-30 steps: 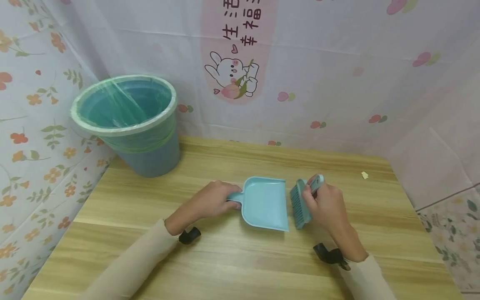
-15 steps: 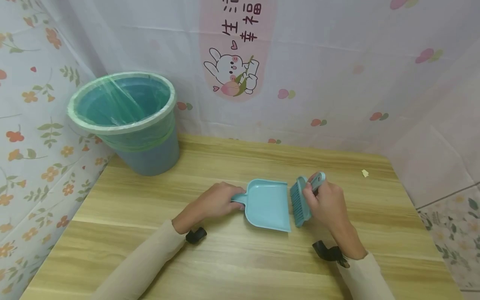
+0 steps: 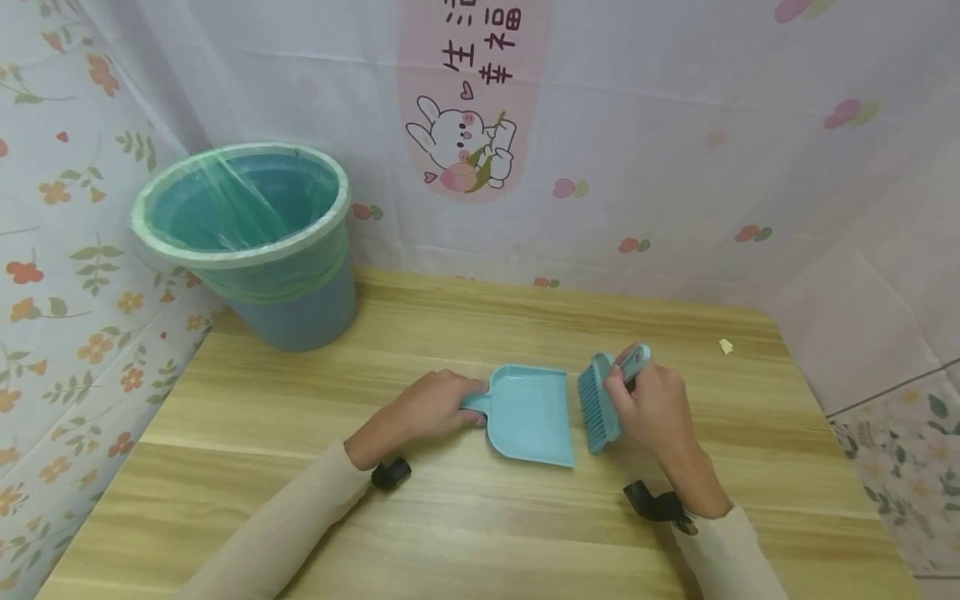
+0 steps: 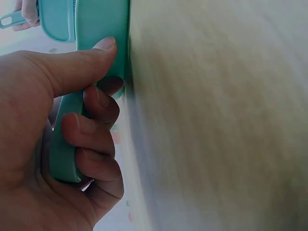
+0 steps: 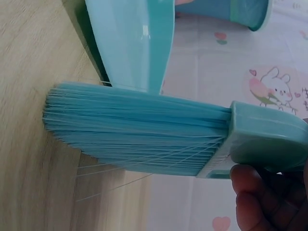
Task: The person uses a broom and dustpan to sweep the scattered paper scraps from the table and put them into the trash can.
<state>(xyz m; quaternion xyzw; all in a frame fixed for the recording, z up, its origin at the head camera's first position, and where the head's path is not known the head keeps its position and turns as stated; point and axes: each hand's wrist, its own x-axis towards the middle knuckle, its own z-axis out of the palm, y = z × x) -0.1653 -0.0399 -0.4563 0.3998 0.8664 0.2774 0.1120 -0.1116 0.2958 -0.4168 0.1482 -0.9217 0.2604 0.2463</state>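
Observation:
A light blue dustpan lies low over the wooden table, its wide open lip facing right. My left hand grips its short handle, the fingers curled round it and the thumb on top. In my right hand is a matching hand brush, its handle end sticking out above the fist. The brush stands just right of the dustpan's lip with bristles pointing down and left. In the right wrist view the bristle tips are right at the table surface, and a few stray bristles splay out.
A blue bin lined with a thin green bag stands at the table's back left. One small pale yellow scrap lies toward the back right of the table. Printed cloth hangs behind and at the left.
The dustpan shifted slightly right toward the brush, then a little back left and nearer to me. The brush has stayed almost in place. Both hands keep their grip.

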